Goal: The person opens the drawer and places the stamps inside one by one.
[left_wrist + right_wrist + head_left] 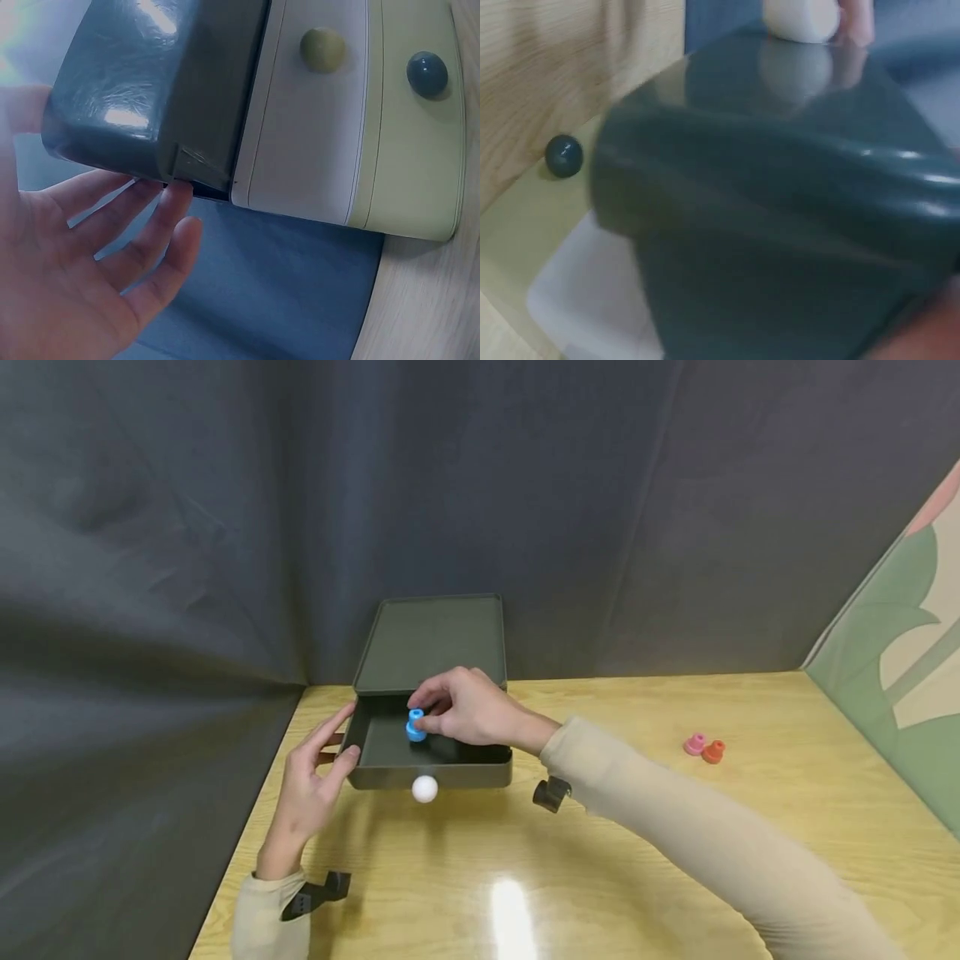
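A dark green drawer [431, 776] with a white knob [424, 789] is pulled out toward me. Inside it is a small blue stepped peg [416, 734], narrow on top and wider at its base. My right hand [472, 706] reaches over the drawer and pinches the peg between thumb and fingers. My left hand [307, 785] rests at the drawer's left side, thumb by the front corner. In the left wrist view, that hand's spread fingers [176, 202] touch the drawer wall. The right wrist view shows mostly the drawer's outside, with the peg hidden.
Below the drawer are a white drawer [307, 135] with a yellow knob [322, 50] and a yellow-green drawer [412, 157] with a dark knob [427, 74]. A pink peg [695, 744] and a red peg [713, 752] stand together on the wooden table [615, 877], far right.
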Demonstrator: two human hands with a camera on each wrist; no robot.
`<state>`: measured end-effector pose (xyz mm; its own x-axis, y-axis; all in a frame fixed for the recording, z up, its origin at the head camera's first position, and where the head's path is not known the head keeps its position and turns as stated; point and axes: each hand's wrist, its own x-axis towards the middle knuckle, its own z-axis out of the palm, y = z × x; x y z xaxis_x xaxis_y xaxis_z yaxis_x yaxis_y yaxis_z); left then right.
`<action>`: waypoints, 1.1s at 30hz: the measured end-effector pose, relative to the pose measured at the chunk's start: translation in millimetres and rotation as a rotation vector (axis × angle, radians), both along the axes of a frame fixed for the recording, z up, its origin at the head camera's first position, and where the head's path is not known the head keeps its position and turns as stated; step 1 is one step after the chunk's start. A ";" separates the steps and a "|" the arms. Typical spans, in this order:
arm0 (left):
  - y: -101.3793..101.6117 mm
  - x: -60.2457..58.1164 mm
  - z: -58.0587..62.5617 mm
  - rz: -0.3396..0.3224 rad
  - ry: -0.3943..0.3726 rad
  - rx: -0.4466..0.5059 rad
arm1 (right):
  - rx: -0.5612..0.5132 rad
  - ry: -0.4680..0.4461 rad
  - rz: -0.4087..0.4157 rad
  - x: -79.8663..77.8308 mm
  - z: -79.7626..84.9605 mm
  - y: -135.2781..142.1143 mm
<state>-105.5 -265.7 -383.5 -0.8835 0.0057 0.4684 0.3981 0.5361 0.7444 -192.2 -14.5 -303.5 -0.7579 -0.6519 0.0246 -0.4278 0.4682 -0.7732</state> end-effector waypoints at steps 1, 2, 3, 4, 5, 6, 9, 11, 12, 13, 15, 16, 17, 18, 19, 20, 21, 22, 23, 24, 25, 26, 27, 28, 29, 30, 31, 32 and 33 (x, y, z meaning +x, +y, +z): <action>0.5 -0.2 0.1 -0.001 0.004 0.003 | -0.001 0.002 -0.003 0.7 -2.2 -1.1; 1.0 -0.4 0.4 -0.001 0.012 0.004 | -0.006 0.002 -0.004 1.2 -4.2 -2.3; 1.4 -0.9 0.4 -0.001 0.021 0.006 | -0.007 0.002 -0.003 1.4 -6.0 -3.3; 1.9 -1.6 0.2 -0.001 0.030 0.003 | -0.005 0.000 -0.002 1.7 -7.3 -4.1; 2.6 -2.5 0.0 0.001 0.039 -0.002 | 0.000 -0.001 0.000 1.9 -8.6 -4.8; 3.2 -3.5 -0.5 0.003 0.047 -0.008 | 0.011 0.004 0.001 2.0 -9.7 -5.1; 4.7 -5.0 -1.5 0.016 0.061 -0.020 | 0.041 0.028 0.009 2.6 -11.1 -6.4; 4.9 -4.6 -2.0 0.030 0.064 -0.020 | 0.059 0.052 0.023 3.1 -11.2 -7.5; 4.8 -4.0 -2.0 0.035 0.065 -0.016 | 0.066 0.063 0.031 3.2 -11.3 -8.0; 4.6 -3.3 -2.0 0.040 0.062 -0.011 | 0.070 0.070 0.039 3.3 -11.2 -8.7; 4.0 -2.2 -2.0 0.044 0.058 -0.005 | 0.079 0.080 0.048 3.5 -11.1 -9.7; 3.7 -1.9 -2.0 0.044 0.054 -0.004 | 0.083 0.081 0.048 3.5 -11.1 -10.0; 3.5 -1.8 -2.1 0.044 0.049 -0.002 | 0.086 0.081 0.046 3.5 -11.2 -10.1; 3.5 -1.8 -1.9 0.043 0.046 -0.001 | 0.089 0.080 0.044 3.4 -11.2 -10.3; 3.5 -2.0 -2.0 0.043 0.043 0.000 | 0.093 0.079 0.042 3.3 -11.3 -10.3; 3.5 -2.2 -2.1 0.042 0.041 0.001 | 0.095 0.078 0.040 3.3 -11.3 -10.3; 3.4 -2.5 -2.2 0.041 0.039 0.002 | 0.097 0.078 0.037 3.3 -11.3 -10.3; 3.2 -2.9 -2.3 0.039 0.039 0.002 | 0.098 0.077 0.034 3.3 -11.4 -10.3; 3.0 -3.4 -2.3 0.037 0.042 0.002 | 0.096 0.077 0.033 3.3 -11.3 -10.1; 2.8 -3.9 -2.2 0.035 0.043 0.003 | 0.089 0.075 0.031 3.0 -11.6 -9.8; 2.5 -4.4 -2.3 0.033 0.046 0.002 | 0.077 0.072 0.028 2.8 -11.8 -9.4; 2.2 -4.9 -2.4 0.032 0.048 0.001 | 0.062 0.068 0.024 2.6 -11.7 -8.9; 1.9 -5.3 -2.5 0.031 0.050 -0.001 | 0.045 0.067 0.021 2.4 -11.8 -8.3; 1.7 -5.7 -2.5 0.031 0.051 -0.002 | 0.025 0.068 0.018 2.2 -12.0 -7.7; 1.5 -6.0 -2.5 0.031 0.051 -0.004 | 0.005 0.071 0.016 2.3 -12.1 -6.9; 1.2 -6.3 -2.6 0.032 0.050 -0.005 | -0.013 0.077 0.013 2.4 -12.1 -6.2; 1.1 -6.2 -2.7 0.032 0.051 -0.006 | -0.029 0.085 0.010 3.2 -11.9 -5.3; 1.0 -5.9 -2.8 0.034 0.050 -0.005 | -0.044 0.094 0.008 4.4 -11.5 -4.5; 0.8 -5.5 -3.0 0.036 0.051 -0.003 | -0.057 0.109 0.008 5.6 -11.5 -3.5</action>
